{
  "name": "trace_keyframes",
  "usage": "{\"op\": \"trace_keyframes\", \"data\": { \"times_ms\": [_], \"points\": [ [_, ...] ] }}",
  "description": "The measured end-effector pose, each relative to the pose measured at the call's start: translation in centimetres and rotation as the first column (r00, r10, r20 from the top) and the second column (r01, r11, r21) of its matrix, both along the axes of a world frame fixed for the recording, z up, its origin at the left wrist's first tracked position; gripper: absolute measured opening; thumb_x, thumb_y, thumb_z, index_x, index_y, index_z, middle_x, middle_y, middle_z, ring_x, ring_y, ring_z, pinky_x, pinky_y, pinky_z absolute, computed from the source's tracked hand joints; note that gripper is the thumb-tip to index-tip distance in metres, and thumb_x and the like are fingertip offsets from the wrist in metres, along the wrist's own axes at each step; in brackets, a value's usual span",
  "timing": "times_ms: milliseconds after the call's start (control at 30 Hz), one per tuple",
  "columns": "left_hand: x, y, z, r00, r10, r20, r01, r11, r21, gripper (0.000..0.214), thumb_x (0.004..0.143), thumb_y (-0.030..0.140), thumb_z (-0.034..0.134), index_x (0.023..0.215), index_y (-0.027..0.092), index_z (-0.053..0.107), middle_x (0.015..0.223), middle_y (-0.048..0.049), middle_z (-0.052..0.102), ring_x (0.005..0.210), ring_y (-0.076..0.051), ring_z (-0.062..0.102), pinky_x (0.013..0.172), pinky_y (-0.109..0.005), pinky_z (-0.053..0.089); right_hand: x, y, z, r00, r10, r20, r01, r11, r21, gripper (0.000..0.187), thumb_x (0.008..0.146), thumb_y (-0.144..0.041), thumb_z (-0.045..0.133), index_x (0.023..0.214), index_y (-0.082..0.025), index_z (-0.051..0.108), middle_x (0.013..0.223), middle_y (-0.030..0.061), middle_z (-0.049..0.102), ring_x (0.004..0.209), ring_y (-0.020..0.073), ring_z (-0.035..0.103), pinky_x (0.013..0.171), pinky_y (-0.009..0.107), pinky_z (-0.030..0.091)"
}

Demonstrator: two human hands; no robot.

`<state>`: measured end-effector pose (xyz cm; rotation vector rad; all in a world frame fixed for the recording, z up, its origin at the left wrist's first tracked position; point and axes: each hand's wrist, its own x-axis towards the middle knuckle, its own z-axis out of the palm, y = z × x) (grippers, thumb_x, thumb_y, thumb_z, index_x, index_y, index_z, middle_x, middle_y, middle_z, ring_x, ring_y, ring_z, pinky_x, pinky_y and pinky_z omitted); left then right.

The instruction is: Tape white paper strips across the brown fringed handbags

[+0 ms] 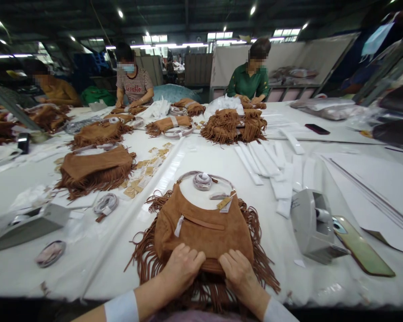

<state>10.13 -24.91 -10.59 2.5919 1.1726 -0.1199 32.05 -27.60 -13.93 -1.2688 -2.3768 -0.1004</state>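
Left hand (183, 264) and right hand (237, 269) curl closed on the near edge of the brown bag (208, 238); it lies just past them, wide from side to side, both equally near.

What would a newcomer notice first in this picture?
The fringed bag at front centre stands out, its near edge held by the left hand and right hand. More brown bags lie beyond, mostly to the left. On the right, a green phone lies beside a grey dispenser.
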Motion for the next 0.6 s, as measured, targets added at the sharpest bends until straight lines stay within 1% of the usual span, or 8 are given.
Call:
{"op": "trace_keyframes", "data": {
  "times_ms": [133, 200, 267, 367, 433, 500, 567, 600],
  "points": [
    [-4.4, 0.4, -0.7, 0.992, 0.123, 0.039, -0.124, 0.992, 0.035, 0.022, 0.079, 0.017, 0.060, 0.098, 0.021, 0.049, 0.091, -0.0038, 0.060, 0.087, -0.024, 0.051, 0.081, -0.039, 0.038, 0.9, 0.4, 0.0, 1.000, 0.016, 0.001, -0.016, 1.000, -0.022, 0.021, 0.070, -0.001, 0.043, 0.072, -0.021, 0.046, 0.067, 0.0021, 0.050, 0.067, 0.0211, 0.038, 0.066, 0.035, 0.029],
    [-6.4, 0.6, -1.4, 0.987, 0.132, 0.087, -0.135, 0.990, 0.037, 0.018, 0.077, 0.013, 0.059, 0.091, 0.020, 0.050, 0.090, -0.0029, 0.060, 0.088, -0.023, 0.050, 0.082, -0.037, 0.036, 1.1, 0.6, -0.3, 1.000, 0.014, -0.022, -0.014, 1.000, -0.016, 0.020, 0.066, -0.002, 0.046, 0.071, -0.021, 0.045, 0.066, 0.0021, 0.050, 0.067, 0.0210, 0.038, 0.066, 0.034, 0.030],
    [-7.6, 0.7, -2.2, 0.985, 0.113, 0.133, -0.119, 0.992, 0.034, 0.012, 0.079, 0.010, 0.054, 0.084, 0.020, 0.050, 0.086, -0.0022, 0.059, 0.087, -0.021, 0.050, 0.082, -0.035, 0.036, 1.2, 0.8, -0.6, 1.000, 0.009, -0.029, -0.010, 1.000, -0.029, 0.020, 0.065, -0.002, 0.048, 0.069, -0.022, 0.045, 0.066, 0.0017, 0.049, 0.068, 0.0206, 0.039, 0.066, 0.034, 0.031],
    [-7.9, 0.9, -2.9, 0.978, 0.114, 0.175, -0.121, 0.992, 0.029, 0.012, 0.080, 0.009, 0.050, 0.082, 0.020, 0.051, 0.083, -0.0024, 0.059, 0.087, -0.021, 0.050, 0.082, -0.034, 0.036, 1.2, 1.1, -0.5, 1.000, 0.000, 0.007, 0.001, 0.998, -0.069, 0.016, 0.070, -0.007, 0.055, 0.071, -0.021, 0.047, 0.068, 0.0012, 0.052, 0.070, 0.0202, 0.042, 0.067, 0.034, 0.032],
    [-7.5, 0.9, -2.8, 0.970, 0.145, 0.193, -0.151, 0.988, 0.018, 0.013, 0.079, 0.009, 0.049, 0.084, 0.020, 0.052, 0.086, -0.0031, 0.059, 0.089, -0.021, 0.051, 0.082, -0.034, 0.036, 1.5, 1.5, 0.1, 0.999, 0.000, 0.045, 0.004, 0.995, -0.103, 0.014, 0.075, -0.018, 0.063, 0.074, -0.021, 0.049, 0.073, 0.0014, 0.054, 0.073, 0.0203, 0.044, 0.068, 0.034, 0.033],
    [-7.0, 1.0, -2.4, 0.956, 0.195, 0.218, -0.202, 0.979, 0.010, 0.015, 0.079, 0.009, 0.048, 0.089, 0.020, 0.053, 0.090, -0.0036, 0.060, 0.091, -0.021, 0.052, 0.082, -0.034, 0.037, 2.5, 2.0, 1.2, 0.997, 0.015, 0.081, -0.002, 0.988, -0.155, 0.025, 0.075, -0.035, 0.072, 0.078, -0.020, 0.052, 0.078, 0.0020, 0.057, 0.076, 0.0207, 0.047, 0.072, 0.035, 0.035],
    [-6.7, 1.4, -1.9, 0.939, 0.245, 0.241, -0.256, 0.967, 0.013, 0.019, 0.078, 0.007, 0.046, 0.090, 0.020, 0.054, 0.091, -0.0039, 0.061, 0.092, -0.022, 0.053, 0.082, -0.034, 0.038, 4.0, 2.7, 2.6, 0.993, 0.046, 0.109, -0.023, 0.979, -0.203, 0.040, 0.068, -0.049, 0.078, 0.083, -0.020, 0.055, 0.084, 0.0026, 0.059, 0.082, 0.0222, 0.050, 0.081, 0.039, 0.036],
    [-6.6, 1.8, -1.8, 0.931, 0.266, 0.250, -0.280, 0.960, 0.020, 0.021, 0.077, 0.006, 0.046, 0.090, 0.020, 0.054, 0.091, -0.0039, 0.061, 0.091, -0.022, 0.053, 0.081, -0.034, 0.039, 4.8, 3.2, 3.2, 0.991, 0.063, 0.120, -0.035, 0.974, -0.222, 0.045, 0.066, -0.052, 0.079, 0.089, -0.020, 0.057, 0.091, 0.0035, 0.061, 0.088, 0.0237, 0.052, 0.088, 0.042, 0.035]
  ]
}}
